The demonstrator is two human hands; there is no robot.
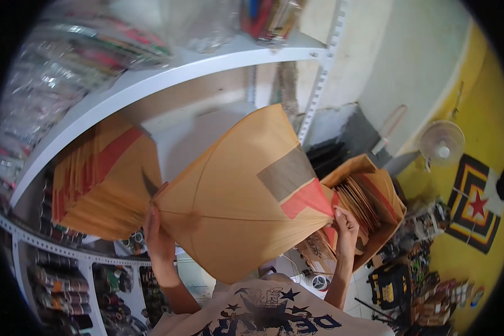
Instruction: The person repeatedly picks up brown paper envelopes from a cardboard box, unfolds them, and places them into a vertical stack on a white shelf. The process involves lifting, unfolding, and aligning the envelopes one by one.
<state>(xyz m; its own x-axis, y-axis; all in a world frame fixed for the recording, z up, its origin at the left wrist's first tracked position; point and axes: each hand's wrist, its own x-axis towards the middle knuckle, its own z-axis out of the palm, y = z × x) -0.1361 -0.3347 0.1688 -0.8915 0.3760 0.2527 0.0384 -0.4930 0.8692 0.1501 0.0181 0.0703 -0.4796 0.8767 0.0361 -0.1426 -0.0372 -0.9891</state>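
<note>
Left fingers [153, 215]: gripping kite's [229, 190] left corner
Right fingers [344, 217]: gripping its right corner
Shirt [263, 311]: dark lettering, below kite
Shelf edge [207, 64]: above kite, apart

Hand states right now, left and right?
Left hand: closed, holding the orange kite by its left corner.
Right hand: closed, pinching the same kite's right corner.

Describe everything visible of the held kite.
The four-cornered kite looks like thin orange-tan paper or film, with a grey patch and a red patch toward its right corner. Darker lines, one bowed, suggest thin sticks. It is spread open before the white shelf, left hand and right hand gripping opposite corners.
</note>
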